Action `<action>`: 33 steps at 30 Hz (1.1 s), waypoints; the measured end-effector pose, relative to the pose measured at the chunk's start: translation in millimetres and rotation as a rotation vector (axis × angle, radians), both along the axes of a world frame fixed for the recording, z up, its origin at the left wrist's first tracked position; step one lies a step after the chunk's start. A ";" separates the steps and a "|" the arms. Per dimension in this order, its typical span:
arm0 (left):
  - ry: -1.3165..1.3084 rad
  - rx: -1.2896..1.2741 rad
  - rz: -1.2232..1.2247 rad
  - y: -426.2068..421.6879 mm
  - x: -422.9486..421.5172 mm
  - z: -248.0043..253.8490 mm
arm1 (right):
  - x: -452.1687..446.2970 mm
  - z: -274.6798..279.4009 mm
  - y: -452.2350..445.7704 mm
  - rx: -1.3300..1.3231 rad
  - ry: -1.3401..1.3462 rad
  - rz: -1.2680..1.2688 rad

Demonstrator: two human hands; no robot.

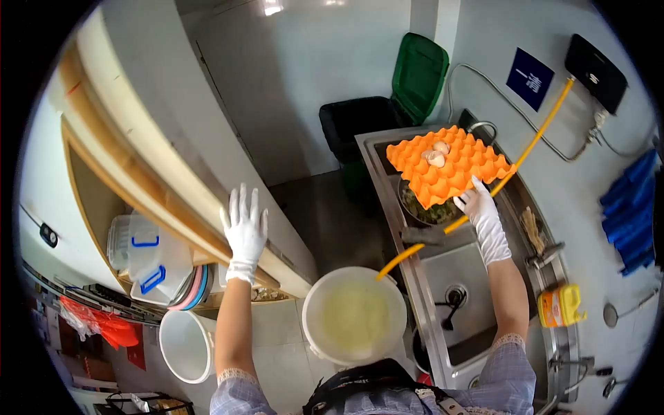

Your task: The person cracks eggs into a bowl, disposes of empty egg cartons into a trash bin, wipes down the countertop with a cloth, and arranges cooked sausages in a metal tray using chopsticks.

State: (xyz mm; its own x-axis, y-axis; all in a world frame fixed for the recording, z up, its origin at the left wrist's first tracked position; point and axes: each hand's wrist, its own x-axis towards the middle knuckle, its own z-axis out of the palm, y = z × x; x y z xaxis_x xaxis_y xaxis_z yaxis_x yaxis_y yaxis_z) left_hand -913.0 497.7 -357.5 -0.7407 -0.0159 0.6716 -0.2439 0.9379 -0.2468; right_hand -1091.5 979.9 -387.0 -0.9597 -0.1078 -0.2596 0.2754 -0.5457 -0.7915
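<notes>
My right hand (481, 209), in a white glove, grips the near edge of an orange egg tray (460, 181). The tray is held above the far basin of the steel sink. On it sit a few pale eggshells (436, 158), some of which look cracked. Below the tray, a round pot (423, 209) with dark green bits in it is partly hidden. My left hand (245, 232), also gloved in white, is open with its fingers stretched upward. It is beside the edge of the wooden cabinet (207, 211); whether it touches cannot be made out.
A green-lidded bin (346, 121) stands open beyond the sink (443, 266). A yellow hose (536, 142) runs from the wall heater into a bucket of yellowish water (354, 315). An empty white bucket (187, 346) is at left; a yellow jug (561, 306) is at right.
</notes>
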 end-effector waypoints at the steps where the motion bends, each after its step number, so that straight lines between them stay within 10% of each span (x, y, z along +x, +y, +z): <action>1: 0.049 -0.019 0.073 0.9 -8.2 -5.0 | -30.0 0.5 -8.3 0.042 0.010 -0.012; 14: 0.204 -0.311 0.268 -8.1 -26.9 -26.4 | -370.0 -33.2 -179.3 0.487 0.458 -0.334; 16: 0.120 -0.324 0.274 -9.6 -21.7 -28.6 | -418.1 -61.3 -195.5 0.867 0.554 -0.424; 22: -0.047 -0.498 0.367 -8.6 -21.3 -25.4 | -460.2 -82.6 -236.6 1.653 0.527 -0.357; 33: -0.064 -0.477 0.413 -8.3 -15.9 -26.3 | -477.5 -115.1 -252.2 1.995 0.773 -0.317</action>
